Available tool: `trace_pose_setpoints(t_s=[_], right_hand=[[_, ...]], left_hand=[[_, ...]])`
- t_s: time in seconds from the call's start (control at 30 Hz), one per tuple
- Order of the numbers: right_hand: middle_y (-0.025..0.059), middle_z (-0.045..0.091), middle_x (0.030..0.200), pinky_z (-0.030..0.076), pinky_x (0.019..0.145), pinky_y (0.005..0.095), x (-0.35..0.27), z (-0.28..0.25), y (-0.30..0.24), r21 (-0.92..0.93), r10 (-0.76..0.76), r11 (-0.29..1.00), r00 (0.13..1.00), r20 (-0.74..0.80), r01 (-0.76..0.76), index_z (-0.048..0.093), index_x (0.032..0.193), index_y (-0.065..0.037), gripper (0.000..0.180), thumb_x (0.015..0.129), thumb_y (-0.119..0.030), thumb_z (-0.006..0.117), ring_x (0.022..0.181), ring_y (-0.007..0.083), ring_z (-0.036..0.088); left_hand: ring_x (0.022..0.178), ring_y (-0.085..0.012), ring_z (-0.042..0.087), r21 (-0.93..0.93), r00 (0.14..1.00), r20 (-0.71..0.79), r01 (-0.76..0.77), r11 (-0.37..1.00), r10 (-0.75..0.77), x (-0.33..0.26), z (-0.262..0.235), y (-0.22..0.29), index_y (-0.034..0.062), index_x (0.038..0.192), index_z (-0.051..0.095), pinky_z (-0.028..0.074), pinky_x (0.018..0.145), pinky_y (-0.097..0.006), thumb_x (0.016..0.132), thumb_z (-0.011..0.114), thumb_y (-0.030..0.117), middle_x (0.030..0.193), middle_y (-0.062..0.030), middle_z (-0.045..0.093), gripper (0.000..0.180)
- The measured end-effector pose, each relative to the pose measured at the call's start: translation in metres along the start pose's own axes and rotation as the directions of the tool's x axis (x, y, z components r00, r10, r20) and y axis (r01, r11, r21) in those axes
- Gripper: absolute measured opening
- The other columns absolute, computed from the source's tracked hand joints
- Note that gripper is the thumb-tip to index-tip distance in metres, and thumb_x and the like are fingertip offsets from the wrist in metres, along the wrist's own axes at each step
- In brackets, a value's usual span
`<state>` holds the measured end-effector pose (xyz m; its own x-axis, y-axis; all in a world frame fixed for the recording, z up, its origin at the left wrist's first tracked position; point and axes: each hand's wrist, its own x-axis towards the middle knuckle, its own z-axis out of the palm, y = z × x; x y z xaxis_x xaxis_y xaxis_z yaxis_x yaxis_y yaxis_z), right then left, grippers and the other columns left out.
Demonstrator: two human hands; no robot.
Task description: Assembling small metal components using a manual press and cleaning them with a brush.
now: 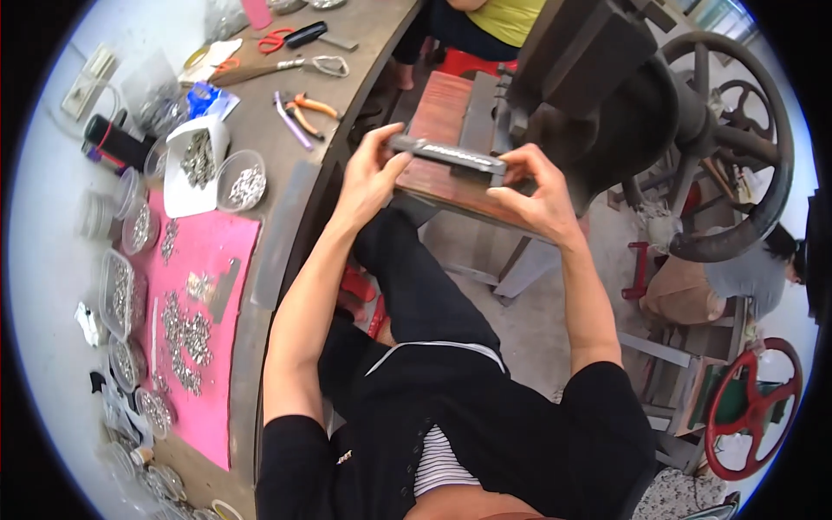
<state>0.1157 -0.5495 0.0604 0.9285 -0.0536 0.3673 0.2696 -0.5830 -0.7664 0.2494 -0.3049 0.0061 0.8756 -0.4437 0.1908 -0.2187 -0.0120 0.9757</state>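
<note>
Grey metal bar (448,155) w/ a row of small pieces sits across the red-brown press table (451,186), in front of the dark flywheel press (607,95). I've got my left hand (371,176) pinching its left end, right hand (536,192) gripping the right end. Pink mat (212,347) w/ loose metal parts lies on the bench at left.

A workshop: hand press with iron flywheel (737,147), pliers (305,111), tubs of small metal parts (241,182).
</note>
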Motion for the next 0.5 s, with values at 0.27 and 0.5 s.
trace_pose_setpoints(t_s=[0.27,0.5], right_hand=[[0.0045,0.053,0.068,0.046,0.061,0.0339,0.008,0.009,0.032,-0.193,0.082,0.973,0.969,-0.232,-0.129,0.051,0.078,-0.005,0.052,0.062,-0.027,0.095,0.063,0.0201,0.052],[0.0061,0.06,0.079,0.043,0.074,0.0363,0.012,0.023,0.051,-0.327,-0.136,0.944,0.942,-0.308,0.03,0.059,0.083,-0.007,0.036,0.071,-0.022,0.089,0.074,0.0257,0.057]], left_hand=[[0.108,-0.0106,0.058,-0.266,0.985,0.171,0.068,0.962,-0.023,0.12,0.09,-0.03,0.007,0.141,0.058,0.044,0.097,-0.024,0.099,0.048,0.001,0.12,-0.0039,0.065,0.043],[0.116,-0.013,0.059,-0.12,0.967,0.246,-0.039,0.992,0.068,0.124,0.128,-0.02,0.0063,0.148,0.05,0.044,0.1,-0.027,0.105,0.049,0.016,0.126,-0.008,0.067,0.044]])
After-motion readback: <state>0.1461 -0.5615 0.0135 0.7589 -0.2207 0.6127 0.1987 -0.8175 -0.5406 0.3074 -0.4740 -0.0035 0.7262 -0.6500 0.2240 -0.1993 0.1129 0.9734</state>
